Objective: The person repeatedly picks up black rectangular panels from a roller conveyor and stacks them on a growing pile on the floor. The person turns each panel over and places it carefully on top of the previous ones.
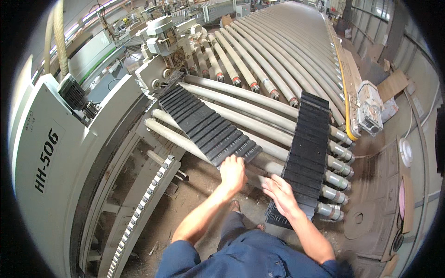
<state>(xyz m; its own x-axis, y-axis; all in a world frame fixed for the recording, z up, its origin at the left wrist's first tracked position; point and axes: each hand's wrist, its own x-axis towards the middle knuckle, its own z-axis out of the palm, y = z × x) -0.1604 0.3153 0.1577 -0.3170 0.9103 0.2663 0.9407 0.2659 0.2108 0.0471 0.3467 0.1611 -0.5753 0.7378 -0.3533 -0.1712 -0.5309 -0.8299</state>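
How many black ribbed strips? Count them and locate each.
2. One black ribbed strip slants across the rollers to the left hand; the other lies near the rollers' right ends, beside the right hand. More may be hidden underneath.

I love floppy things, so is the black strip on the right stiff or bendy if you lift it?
The right black strip would probably bend between its ribs, since its near end seems to droop past the rollers. It may feel heavy, being long enough to cross several rollers. Its raised ribs might make it less slippery.
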